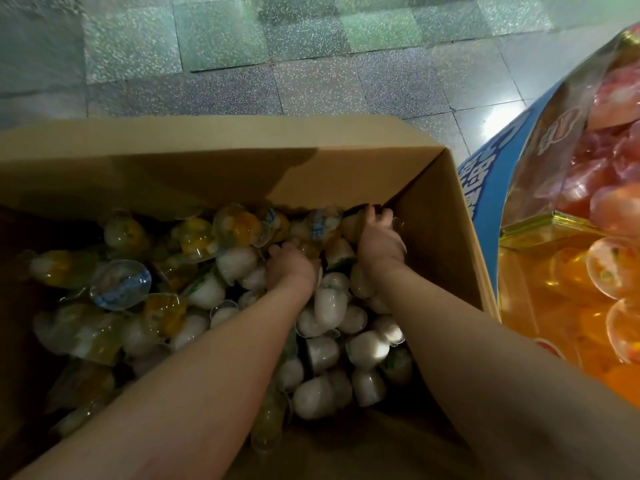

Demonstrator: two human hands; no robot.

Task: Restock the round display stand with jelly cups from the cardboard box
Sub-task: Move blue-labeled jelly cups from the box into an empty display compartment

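Head view, looking down into an open cardboard box (440, 216) that stands on a speckled tiled floor (242, 64). The box holds a loose heap of jelly cups (325, 306): white-filled cups lie mostly toward its right wall, yellow and orange-filled cups (239, 226) toward its left and far sides, and one cup with a blue-printed lid (121, 284) lies left of centre. Both bare forearms reach into the box from the near edge. The left hand (291, 268) is sunk among the cups near the middle of the box, knuckles up; its fingers are buried in the heap, so whether they grip anything cannot be told. The right hand (379, 233) lies by the far right corner of the box, its fingers (381, 216) curled over cups there; the blur leaves it unclear whether they actually grip a cup. Just right of the box stands the round display stand (498, 174), with a blue printed band, gold-edged clear dividers and compartments of red cups (588, 181) and orange cups (568, 271).
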